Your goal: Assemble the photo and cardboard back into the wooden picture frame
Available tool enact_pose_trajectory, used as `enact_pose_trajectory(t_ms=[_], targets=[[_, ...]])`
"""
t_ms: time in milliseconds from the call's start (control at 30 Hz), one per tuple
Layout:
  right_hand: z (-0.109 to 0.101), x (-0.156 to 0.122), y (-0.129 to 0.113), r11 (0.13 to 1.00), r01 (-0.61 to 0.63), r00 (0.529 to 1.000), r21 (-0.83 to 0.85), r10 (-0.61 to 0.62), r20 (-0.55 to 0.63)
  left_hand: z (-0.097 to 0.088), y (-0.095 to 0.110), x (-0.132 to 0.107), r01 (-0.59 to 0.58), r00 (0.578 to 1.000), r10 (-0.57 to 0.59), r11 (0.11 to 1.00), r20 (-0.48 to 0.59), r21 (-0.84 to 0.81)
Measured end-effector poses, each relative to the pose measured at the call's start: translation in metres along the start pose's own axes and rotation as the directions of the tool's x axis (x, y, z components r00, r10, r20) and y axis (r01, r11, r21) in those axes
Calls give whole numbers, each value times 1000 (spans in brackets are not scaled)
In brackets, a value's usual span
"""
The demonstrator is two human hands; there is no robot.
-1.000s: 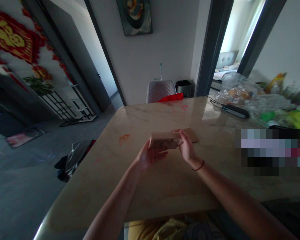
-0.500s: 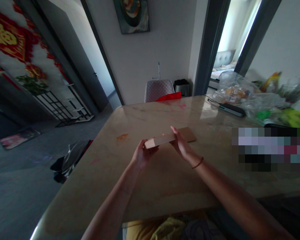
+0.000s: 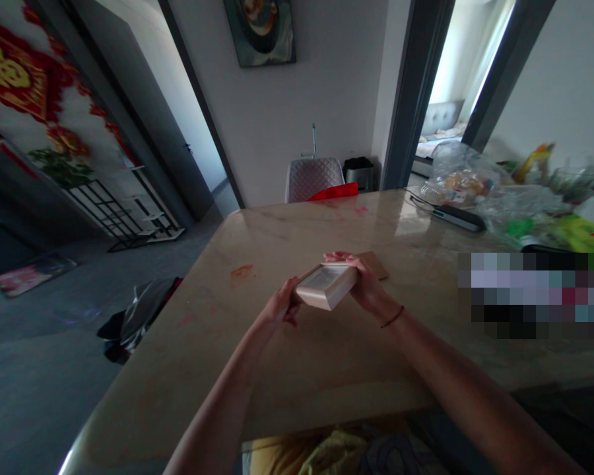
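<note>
Both my hands hold a small light wooden frame-like box (image 3: 325, 286) just above the beige marble table (image 3: 327, 356). My left hand (image 3: 281, 306) grips its near left corner from below. My right hand (image 3: 363, 284) wraps its far right edge, fingers curled over the top. The box's face, with a paler inset panel, is turned up towards me. A flat brown card (image 3: 376, 265) lies on the table just behind my right hand.
Plastic bags of food (image 3: 468, 178) and a dark flat device (image 3: 458, 218) crowd the table's right side. A quilted chair (image 3: 314, 179) with something red on it stands at the far edge. A dark bag (image 3: 138, 313) lies on the floor to the left.
The box has been turned over in my hands: a second ago its side faced me, then its thin edge, and now its panelled face is up. Both hands kept their grip.
</note>
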State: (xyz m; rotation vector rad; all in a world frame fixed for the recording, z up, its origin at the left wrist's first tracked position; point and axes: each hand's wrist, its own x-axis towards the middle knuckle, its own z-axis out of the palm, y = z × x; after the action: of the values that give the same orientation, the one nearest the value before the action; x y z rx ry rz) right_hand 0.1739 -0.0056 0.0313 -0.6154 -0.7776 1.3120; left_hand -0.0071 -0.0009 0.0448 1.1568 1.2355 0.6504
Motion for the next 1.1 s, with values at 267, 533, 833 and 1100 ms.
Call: enact_pose_trajectory(t_ms=[267,533,833,1100], targets=[[-18,10,12,970,-124,978,-208,84,-194,-5,-10,10,-226,961,244,965,-132,135],[-5,3,4,928,83,947,-363,-187,-260,4,-13,8,-403,903,416,907,-110,121],[-17,10,21,904,8,954,-428,-136,-269,-2,-17,14,-345,904,378,921,-198,182],[-15,4,19,873,37,945,-487,-189,-267,-4,-21,12,-330,869,431,871,-244,364]])
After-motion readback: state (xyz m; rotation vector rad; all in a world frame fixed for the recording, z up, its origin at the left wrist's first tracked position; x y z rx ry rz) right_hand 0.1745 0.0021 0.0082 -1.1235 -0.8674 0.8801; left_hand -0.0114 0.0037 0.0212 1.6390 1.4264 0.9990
